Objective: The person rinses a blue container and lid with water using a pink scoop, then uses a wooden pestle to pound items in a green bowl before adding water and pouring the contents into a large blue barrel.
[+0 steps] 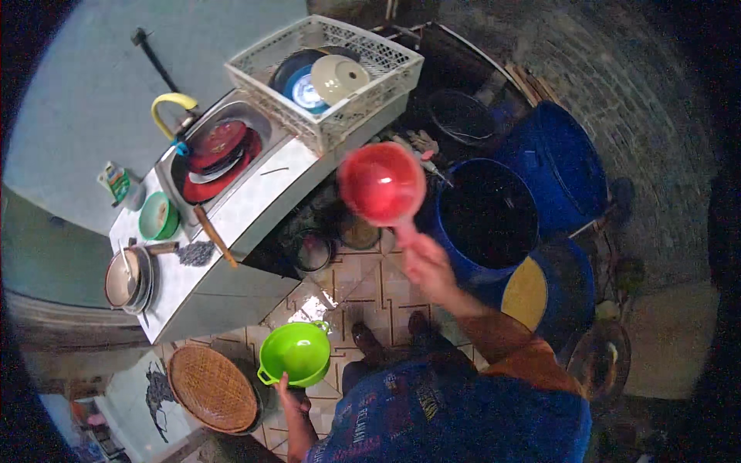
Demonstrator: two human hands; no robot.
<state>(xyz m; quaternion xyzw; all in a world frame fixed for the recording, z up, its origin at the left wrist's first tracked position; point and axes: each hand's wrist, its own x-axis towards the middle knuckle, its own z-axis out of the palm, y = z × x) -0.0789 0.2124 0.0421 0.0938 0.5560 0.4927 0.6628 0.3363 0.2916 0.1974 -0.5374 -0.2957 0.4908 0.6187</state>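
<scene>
My right hand (429,268) is closed round the handle of a red plastic water dipper (380,184). The dipper is raised between the counter and an open blue drum (482,272), whose inside looks dark. Low on the left, my left hand (292,400) grips the near edge of a bright green bowl (296,354) with small side handles. The bowl is held over the tiled floor, tilted a little, and no contents show in it. The dipper is slightly blurred; whether it holds water I cannot tell.
A sink (266,127) holds stacked red plates (220,147) under a yellow tap hose (158,116). Beside it stands a white basket (328,127) of dishes. Pans (123,279) and a green bowl (158,216) sit on the counter. A woven tray (212,386) is lower left.
</scene>
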